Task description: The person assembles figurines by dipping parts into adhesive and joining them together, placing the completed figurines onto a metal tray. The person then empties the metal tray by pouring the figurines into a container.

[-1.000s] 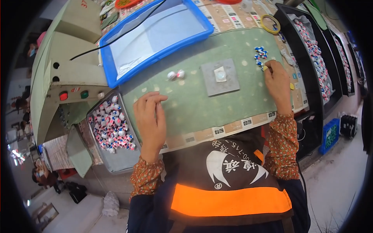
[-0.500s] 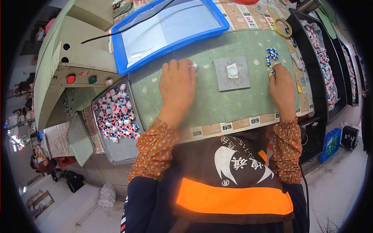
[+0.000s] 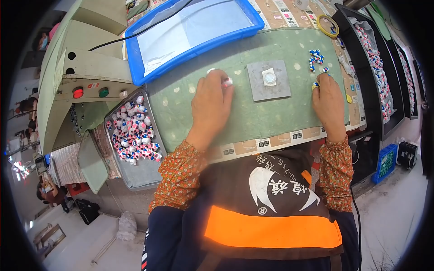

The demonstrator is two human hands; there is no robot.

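My left hand (image 3: 210,106) is closed over the green mat (image 3: 190,122), its fingers round a small white and pink toy figure (image 3: 228,82). A white bit also shows past its fingertips. My right hand (image 3: 328,100) pinches a small blue and yellow piece (image 3: 315,85) at the mat's right side. Just beyond it lie several small blue and white pieces (image 3: 316,58). Between my hands sits a grey metal plate (image 3: 255,90) with a small round clear disc (image 3: 270,77) on a white square.
At left a metal tray (image 3: 138,174) holds many white, pink and blue figures, beside a machine housing with a red button (image 3: 78,92). A blue bin (image 3: 194,54) stands at the back. At right are tape rolls (image 3: 327,26) and a black tray (image 3: 384,128) of figures.
My left hand has moved slightly right and turned, so the white and pink toy figure now shows at its fingers. My right hand stays nearly in place. The view has shifted slightly.
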